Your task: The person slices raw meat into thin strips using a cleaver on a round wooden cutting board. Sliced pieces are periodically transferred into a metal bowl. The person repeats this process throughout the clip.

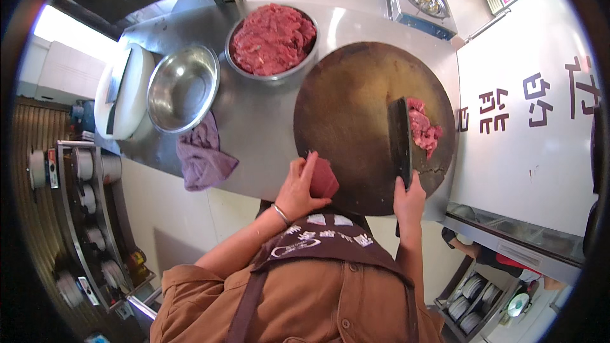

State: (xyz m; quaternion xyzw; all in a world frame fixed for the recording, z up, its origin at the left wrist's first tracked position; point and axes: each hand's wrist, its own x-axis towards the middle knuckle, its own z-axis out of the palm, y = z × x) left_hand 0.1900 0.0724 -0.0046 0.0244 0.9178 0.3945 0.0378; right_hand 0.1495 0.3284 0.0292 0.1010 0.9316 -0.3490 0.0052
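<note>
My left hand point(301, 189) grips a block of raw red meat point(324, 179) at the lower left edge of a round wooden chopping block point(352, 105). My right hand point(410, 196) is closed around the handle of a cleaver point(400, 140), whose dark blade stands on the block, pointing away from me. Against the blade's right side lies a small pile of cut raw meat point(423, 128). Beyond the block, to the left, a metal bowl point(310, 61) is heaped with sliced raw meat point(271, 38).
On the steel table point(257, 128) are an empty metal bowl point(183, 90), a purple cloth point(207, 162) and a white board point(133, 90) with a knife point(119, 78) on it. A gas stove point(419, 2) stands at the far right. Another person's arm point(464, 247) shows at lower right.
</note>
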